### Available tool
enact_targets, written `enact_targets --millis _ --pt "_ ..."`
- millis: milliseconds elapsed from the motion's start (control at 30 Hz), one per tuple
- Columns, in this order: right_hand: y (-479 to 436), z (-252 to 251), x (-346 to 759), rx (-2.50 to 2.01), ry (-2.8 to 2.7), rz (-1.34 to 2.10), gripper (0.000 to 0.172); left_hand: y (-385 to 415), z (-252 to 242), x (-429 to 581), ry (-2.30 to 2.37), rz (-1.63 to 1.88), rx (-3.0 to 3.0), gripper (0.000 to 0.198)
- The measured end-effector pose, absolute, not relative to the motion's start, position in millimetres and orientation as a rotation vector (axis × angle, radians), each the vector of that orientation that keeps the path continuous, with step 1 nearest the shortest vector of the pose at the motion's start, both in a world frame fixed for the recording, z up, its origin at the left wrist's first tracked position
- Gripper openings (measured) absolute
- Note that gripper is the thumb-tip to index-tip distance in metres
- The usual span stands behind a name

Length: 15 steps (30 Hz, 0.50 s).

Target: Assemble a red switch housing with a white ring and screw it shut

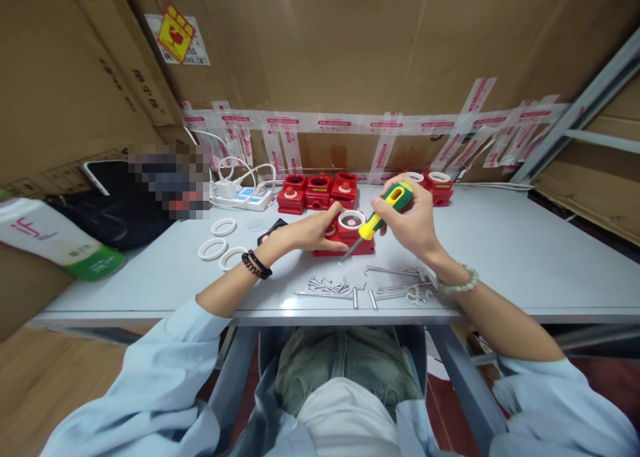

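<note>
My right hand [413, 223] grips a green and yellow screwdriver [387, 210], its metal tip angled down to the left just in front of a red plastic housing [350, 233] with a white ring on top. My left hand [313, 233] rests on the left side of that red housing and holds it on the grey table [525, 257]. A pile of small screws and metal pins [360, 287] lies near the table's front edge, just below both hands.
Three more red housings [317, 191] stand in a row at the back, two others [433, 185] behind my right hand. Three loose white rings [220, 242] lie at the left. A white power strip [245, 197], a dark bag [107, 210] and cardboard walls surround the table.
</note>
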State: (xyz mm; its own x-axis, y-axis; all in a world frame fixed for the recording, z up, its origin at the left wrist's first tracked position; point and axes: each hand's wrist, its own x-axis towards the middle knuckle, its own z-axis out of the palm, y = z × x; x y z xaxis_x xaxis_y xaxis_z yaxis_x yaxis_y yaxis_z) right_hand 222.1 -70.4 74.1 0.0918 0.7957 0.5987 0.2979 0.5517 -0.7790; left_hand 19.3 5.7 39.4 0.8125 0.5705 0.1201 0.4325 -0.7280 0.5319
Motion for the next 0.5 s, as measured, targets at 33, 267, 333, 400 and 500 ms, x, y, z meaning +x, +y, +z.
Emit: enact_targets --millis 33,267,333,400,500 --pt "-70 77 226 -0.979 -1.459 0.469 0.025 6 40 19 0.75 0.374 2.51 0.058" --pt "-46 94 268 -0.911 -1.158 0.203 0.026 6 41 19 0.773 0.363 2.508 0.065" --pt "-33 91 278 -0.931 -1.071 0.168 0.024 5 41 20 0.789 0.35 2.495 0.067" --pt "-19 85 283 -1.005 -0.968 0.196 0.026 4 42 20 0.815 0.338 2.488 0.068" --pt "-3 74 285 -1.118 -0.897 0.358 0.027 2 44 20 0.848 0.323 2.485 0.068"
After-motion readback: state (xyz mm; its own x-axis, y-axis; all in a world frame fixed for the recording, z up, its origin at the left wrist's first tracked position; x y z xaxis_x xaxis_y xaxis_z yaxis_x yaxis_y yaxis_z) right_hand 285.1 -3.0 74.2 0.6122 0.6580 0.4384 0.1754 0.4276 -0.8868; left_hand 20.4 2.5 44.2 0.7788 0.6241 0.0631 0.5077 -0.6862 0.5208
